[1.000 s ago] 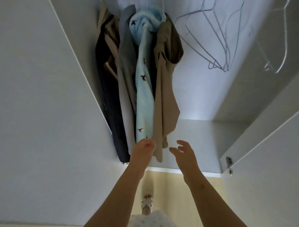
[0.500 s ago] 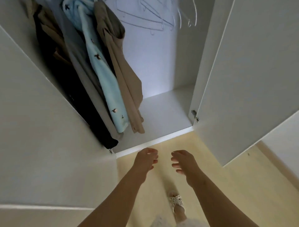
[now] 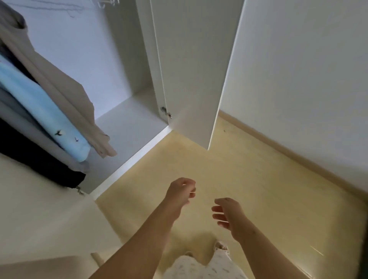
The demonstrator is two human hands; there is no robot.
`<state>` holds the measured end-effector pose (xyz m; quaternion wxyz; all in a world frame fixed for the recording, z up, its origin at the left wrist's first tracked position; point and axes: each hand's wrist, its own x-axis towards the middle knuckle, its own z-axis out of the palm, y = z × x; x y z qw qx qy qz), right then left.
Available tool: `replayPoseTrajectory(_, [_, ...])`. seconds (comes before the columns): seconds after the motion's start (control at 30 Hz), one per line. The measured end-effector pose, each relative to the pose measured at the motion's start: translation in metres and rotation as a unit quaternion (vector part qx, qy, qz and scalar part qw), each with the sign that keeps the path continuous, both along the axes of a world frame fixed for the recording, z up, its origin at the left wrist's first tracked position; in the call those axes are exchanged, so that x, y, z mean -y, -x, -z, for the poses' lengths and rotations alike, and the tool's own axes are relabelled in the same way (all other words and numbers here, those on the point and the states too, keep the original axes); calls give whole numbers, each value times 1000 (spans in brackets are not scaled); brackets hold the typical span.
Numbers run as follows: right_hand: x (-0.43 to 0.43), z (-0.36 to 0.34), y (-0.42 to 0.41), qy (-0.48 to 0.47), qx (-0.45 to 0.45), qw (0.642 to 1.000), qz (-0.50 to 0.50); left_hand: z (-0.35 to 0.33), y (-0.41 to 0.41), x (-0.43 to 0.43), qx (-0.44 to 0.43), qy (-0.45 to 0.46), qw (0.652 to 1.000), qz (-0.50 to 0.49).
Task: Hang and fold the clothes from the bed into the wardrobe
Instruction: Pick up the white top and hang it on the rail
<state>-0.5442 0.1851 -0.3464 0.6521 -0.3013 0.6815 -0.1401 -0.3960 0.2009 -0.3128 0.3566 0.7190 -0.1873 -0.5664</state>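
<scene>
Both hands empty. My left hand (image 3: 180, 191) is loosely curled with nothing in it; my right hand (image 3: 227, 214) has fingers spread, also bare. Both hang over the yellow floor (image 3: 249, 179), well apart from the wardrobe (image 3: 127, 127).

Wardrobe is open, right door (image 3: 191, 79) swung out. Hanging at its left side: beige garment (image 3: 65, 95), light blue garment (image 3: 39, 111) with small dark motifs, a grey one (image 3: 29, 137) and a dark one (image 3: 35, 159), packed close together. Bare hangers (image 3: 107, 2) just visible at the top edge.

My read: between items — one hang is done, next piece not picked up. Bed and remaining clothes aren't in view, so I can't tell how much is left.

Next move calls for turning to the bed, grabbing a garment, then taking a free hanger — or folding it for the wardrobe's bottom shelf (image 3: 129, 127), which shows bare.
</scene>
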Motion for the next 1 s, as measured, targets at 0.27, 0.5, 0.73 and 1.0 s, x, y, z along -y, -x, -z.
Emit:
replayPoseTrajectory(0.27, [-36, -15, 131, 42, 9, 979, 199, -1, 133, 8, 19, 14, 984, 175])
replayPoseTrajectory(0.5, [-128, -26, 295, 58, -4, 916, 397, 0, 318, -31, 15, 18, 930, 367])
replayPoseTrajectory(0.73, [-236, -35, 441, 72, -27, 834, 547, -4, 491, -95, -9, 25, 874, 485])
replayPoseTrajectory(1.0, [-292, -27, 530, 62, 0, 743, 667, -3, 614, -129, -5, 24, 804, 594])
